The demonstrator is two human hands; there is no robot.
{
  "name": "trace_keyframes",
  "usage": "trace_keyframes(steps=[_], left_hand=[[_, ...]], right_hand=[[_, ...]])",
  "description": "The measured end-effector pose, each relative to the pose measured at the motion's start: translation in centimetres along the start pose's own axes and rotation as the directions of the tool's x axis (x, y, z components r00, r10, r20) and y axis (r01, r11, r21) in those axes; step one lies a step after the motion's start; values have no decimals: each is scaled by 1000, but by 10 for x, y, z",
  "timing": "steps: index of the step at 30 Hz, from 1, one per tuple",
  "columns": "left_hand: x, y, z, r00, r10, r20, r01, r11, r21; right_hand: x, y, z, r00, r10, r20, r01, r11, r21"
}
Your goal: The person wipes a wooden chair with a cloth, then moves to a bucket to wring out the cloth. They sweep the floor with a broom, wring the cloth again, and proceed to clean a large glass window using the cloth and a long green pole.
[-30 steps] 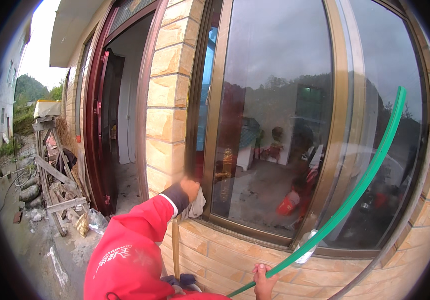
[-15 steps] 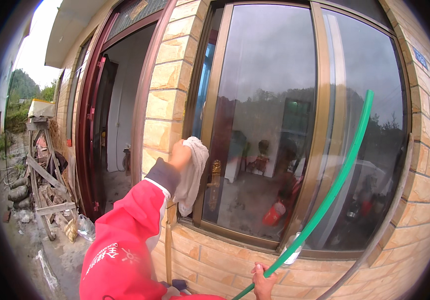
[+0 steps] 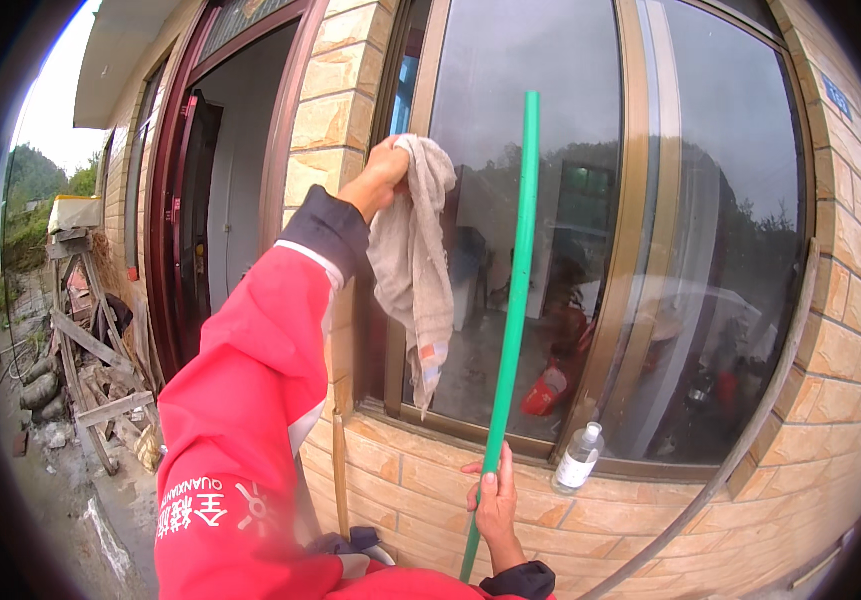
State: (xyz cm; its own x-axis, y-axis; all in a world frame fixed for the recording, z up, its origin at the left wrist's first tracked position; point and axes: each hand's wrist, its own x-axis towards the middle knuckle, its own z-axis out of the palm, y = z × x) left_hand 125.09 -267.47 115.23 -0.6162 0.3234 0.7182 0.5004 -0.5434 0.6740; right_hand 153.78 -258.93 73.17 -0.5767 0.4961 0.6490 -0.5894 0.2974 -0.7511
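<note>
My left hand (image 3: 380,178) is raised beside the window frame, its fingers closed on a beige cloth (image 3: 412,250). The cloth hangs down in front of the left part of the sliding glass window (image 3: 540,60). Low in the middle, my right hand (image 3: 496,505) wraps round a long green pole (image 3: 518,280). The pole stands nearly upright before the glass, its upper end free. Right of that hand, a clear bottle (image 3: 576,460) with a white cap and pale label sits on the sill.
An open doorway with a dark red frame (image 3: 280,150) lies to the left. Scrap wood and a rough wooden stand (image 3: 100,345) are beyond it. A thin grey stick (image 3: 750,440) leans at the window's right edge, and a wooden pole (image 3: 339,480) stands against the tiled wall.
My left hand has lifted the cloth upward, and it now hangs lengthwise. The green pole has swung left to nearly upright. My right hand is higher in view, and the bottle shows fully.
</note>
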Motion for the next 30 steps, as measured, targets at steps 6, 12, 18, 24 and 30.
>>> trace_keyframes(steps=[6, 12, 18, 24, 30], left_hand=[[-1, 36, 28, 999, 38, 38, -44, 985, 165], [17, 50, 29, 996, 48, 71, -59, 983, 173], [26, 39, 22, 911, 64, 407, -75, 997, 12], [-8, 44, 59, 726, 185, 663, -498, 805, 322], [-25, 20, 99, 531, 411, 741, -813, 0, 583]], right_hand=[[-17, 29, 0, 991, 115, 63, -118, 992, 46], [-42, 41, -5, 985, 157, 67, -162, 984, 69], [-51, 44, 11, 964, 224, 141, -238, 967, 95], [-35, 49, 11, 976, 199, 86, -206, 975, 89], [-2, 47, 15, 988, 152, 1, -151, 982, 112]])
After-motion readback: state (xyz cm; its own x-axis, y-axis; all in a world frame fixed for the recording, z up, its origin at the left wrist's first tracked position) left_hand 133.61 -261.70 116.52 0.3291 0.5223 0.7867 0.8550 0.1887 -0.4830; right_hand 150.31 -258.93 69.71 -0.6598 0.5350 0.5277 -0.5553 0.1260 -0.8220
